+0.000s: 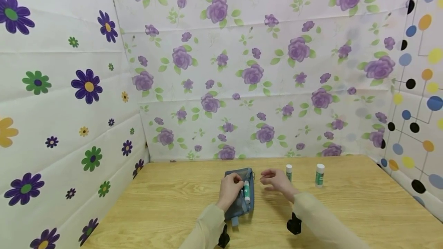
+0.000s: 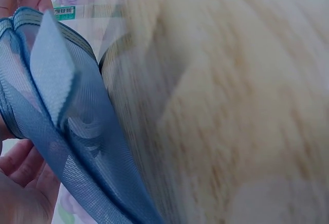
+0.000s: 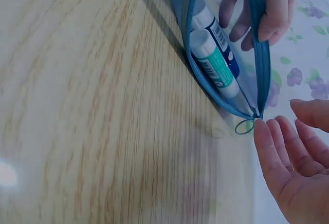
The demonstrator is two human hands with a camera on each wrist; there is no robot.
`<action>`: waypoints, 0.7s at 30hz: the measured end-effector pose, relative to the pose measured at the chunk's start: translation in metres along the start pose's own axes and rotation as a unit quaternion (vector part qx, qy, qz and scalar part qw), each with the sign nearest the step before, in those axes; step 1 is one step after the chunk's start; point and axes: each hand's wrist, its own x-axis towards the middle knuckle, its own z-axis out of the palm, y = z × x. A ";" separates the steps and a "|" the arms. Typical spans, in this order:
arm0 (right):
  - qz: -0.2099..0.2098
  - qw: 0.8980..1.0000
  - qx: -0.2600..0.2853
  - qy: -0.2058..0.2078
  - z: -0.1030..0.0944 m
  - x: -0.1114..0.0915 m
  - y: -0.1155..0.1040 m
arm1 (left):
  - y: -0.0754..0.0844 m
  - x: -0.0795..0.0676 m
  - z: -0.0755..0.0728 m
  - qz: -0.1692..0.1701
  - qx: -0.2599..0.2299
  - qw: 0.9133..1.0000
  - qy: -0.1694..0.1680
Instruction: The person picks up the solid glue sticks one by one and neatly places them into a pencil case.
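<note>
A blue mesh zip pouch (image 1: 248,176) lies on the table with its zip undone. My left hand (image 1: 230,190) pinches one zipped edge of the pouch and holds the mouth apart; the right wrist view shows the thumb and fingers on either side of that edge. Inside rest a green-and-white glue stick (image 3: 216,64) and a dark-blue-and-white glue stick (image 3: 222,41), side by side. My right hand (image 1: 277,181) hovers just right of the pouch, fingers extended and holding nothing. Its fingertips are near the small loop (image 3: 244,127) at the zip's end.
Two upright white-capped green glue sticks stand on the wooden table (image 1: 166,195): a smaller one (image 1: 288,171) behind my right hand, a larger one (image 1: 320,176) farther right. A flower-printed sheet (image 1: 256,72) hangs behind the table, with patterned sheets on both sides.
</note>
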 end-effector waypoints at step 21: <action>-0.127 0.992 -0.006 -0.013 -0.038 -0.002 -0.005 | 0.001 0.000 -0.002 0.000 -0.006 1.000 -0.005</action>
